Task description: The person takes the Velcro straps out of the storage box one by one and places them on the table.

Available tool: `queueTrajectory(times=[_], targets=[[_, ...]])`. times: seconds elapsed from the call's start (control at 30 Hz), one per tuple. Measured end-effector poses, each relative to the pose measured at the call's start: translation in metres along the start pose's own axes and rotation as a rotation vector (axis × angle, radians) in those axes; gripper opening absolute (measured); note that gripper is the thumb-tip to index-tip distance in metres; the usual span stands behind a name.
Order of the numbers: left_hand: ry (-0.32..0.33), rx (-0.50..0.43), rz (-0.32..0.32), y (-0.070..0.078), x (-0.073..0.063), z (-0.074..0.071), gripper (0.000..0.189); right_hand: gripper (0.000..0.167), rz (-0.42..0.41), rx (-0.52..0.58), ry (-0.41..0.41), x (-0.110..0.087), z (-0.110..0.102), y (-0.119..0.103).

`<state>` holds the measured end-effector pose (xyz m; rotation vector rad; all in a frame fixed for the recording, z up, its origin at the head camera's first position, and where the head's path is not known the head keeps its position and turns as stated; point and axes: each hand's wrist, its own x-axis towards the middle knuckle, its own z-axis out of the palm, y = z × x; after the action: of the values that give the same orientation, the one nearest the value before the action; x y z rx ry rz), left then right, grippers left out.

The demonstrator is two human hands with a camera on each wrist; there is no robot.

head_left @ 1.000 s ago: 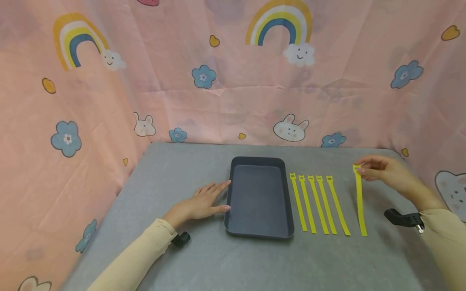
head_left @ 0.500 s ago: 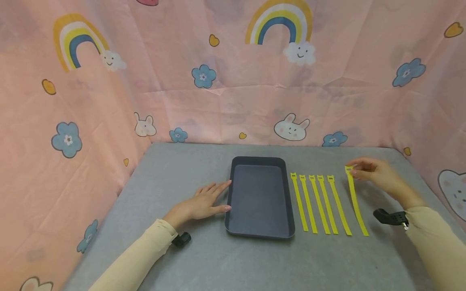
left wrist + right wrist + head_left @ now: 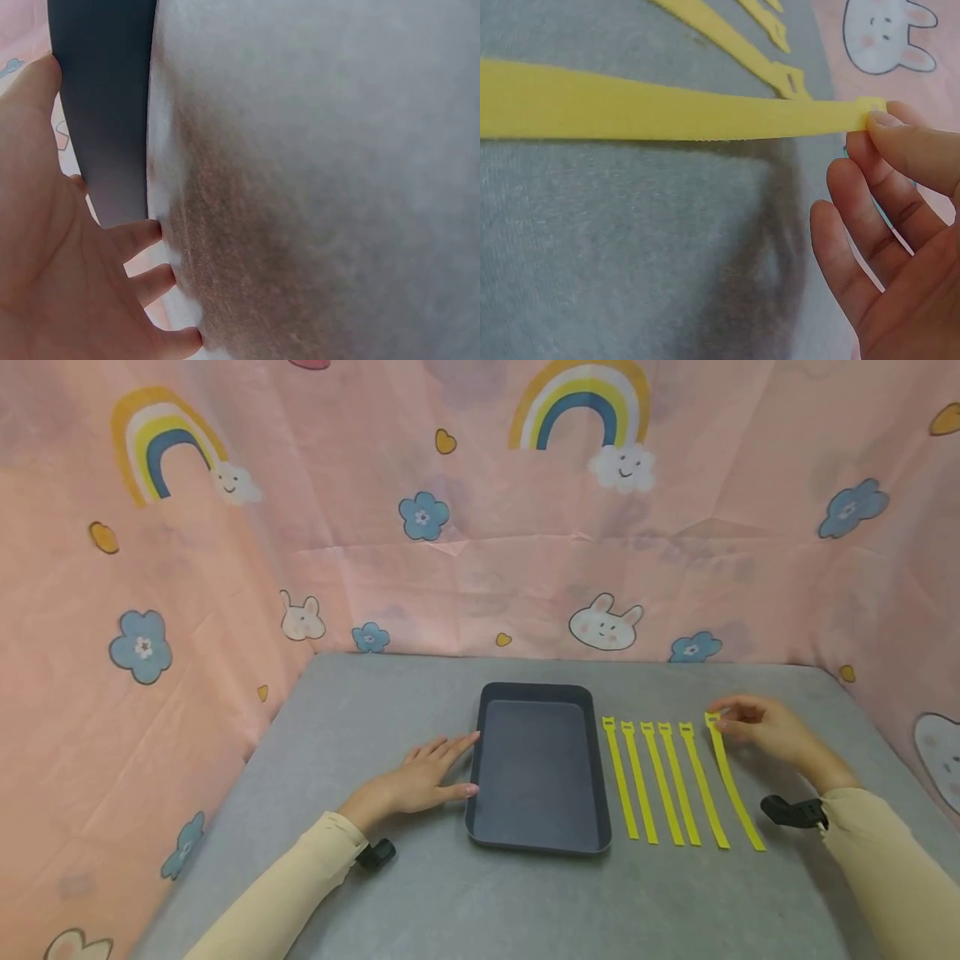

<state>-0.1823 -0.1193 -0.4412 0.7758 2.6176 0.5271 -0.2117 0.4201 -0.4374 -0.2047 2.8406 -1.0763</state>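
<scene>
My right hand pinches the slotted head of a yellow hook-and-loop cable tie between thumb and forefinger. In the right wrist view this cable tie stretches away from the fingertips, with its shadow on the table below. To its left, several matching yellow cable ties lie side by side, slotted heads toward the back. A dark grey rectangular tray stands left of that row. My left hand rests at the tray's left side, fingers spread, with forefinger and thumb touching its wall.
The grey table meets a pink printed curtain at the back and along both sides. A black wrist strap sits at the right cuff, and another black wrist device at the left.
My right hand has moved left and lowered the head of its cable tie toward the row. The left hand and the tray have stayed in place.
</scene>
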Motion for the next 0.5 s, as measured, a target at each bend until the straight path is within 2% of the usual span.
queueTrajectory(times=[0.5], targets=[[0.004, 0.010, -0.003, 0.0002, 0.0007, -0.0004, 0.084, 0.032, -0.008, -0.074, -0.005, 0.0042, 0.0068, 0.0060]])
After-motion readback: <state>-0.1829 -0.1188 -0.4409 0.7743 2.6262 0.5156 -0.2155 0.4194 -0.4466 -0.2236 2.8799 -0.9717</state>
